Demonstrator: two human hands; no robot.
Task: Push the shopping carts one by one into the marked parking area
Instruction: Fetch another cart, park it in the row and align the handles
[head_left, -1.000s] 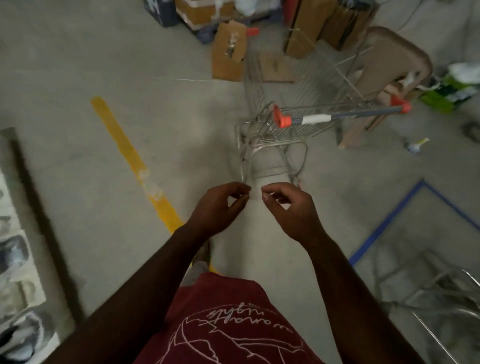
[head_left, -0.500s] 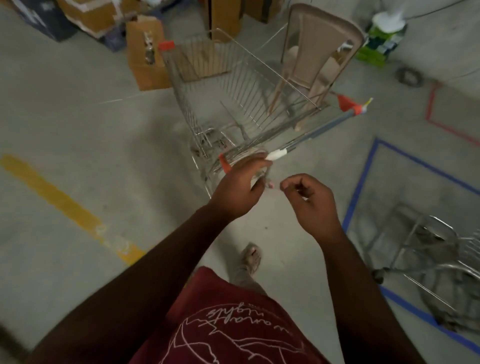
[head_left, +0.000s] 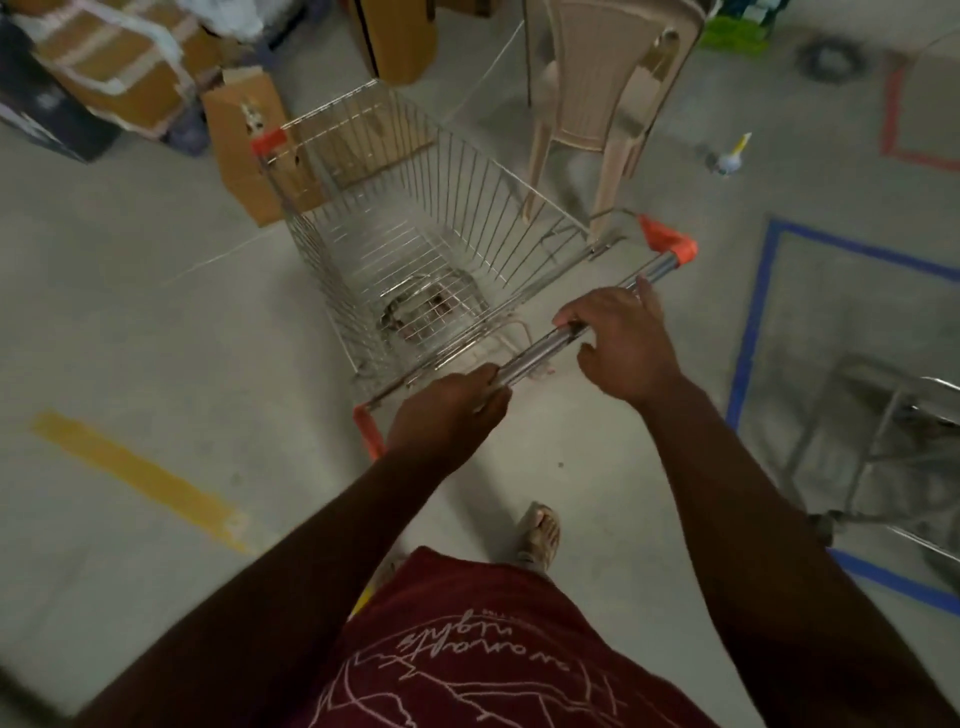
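Note:
An empty wire shopping cart (head_left: 415, 228) with orange corner caps stands right in front of me, its chrome handle bar (head_left: 540, 353) running diagonally. My left hand (head_left: 447, 415) is closed around the bar near its left end. My right hand (head_left: 623, 343) rests on the bar further right, fingers curled over it, thumb loose. A rectangle of blue tape (head_left: 753, 322) marks a floor area to the right. Inside it stands a second metal cart (head_left: 883, 441), partly cut off by the frame edge.
A beige plastic chair (head_left: 597, 88) stands just beyond the cart's right side. Cardboard boxes (head_left: 244, 150) crowd the far left. A yellow floor stripe (head_left: 140, 478) lies at left, a red tape outline (head_left: 898, 109) at far right. My sandalled foot (head_left: 540, 530) is below the handle.
I have stepped up to the cart and both hands have come onto its handle bar; a second ago they were together in the air, short of it.

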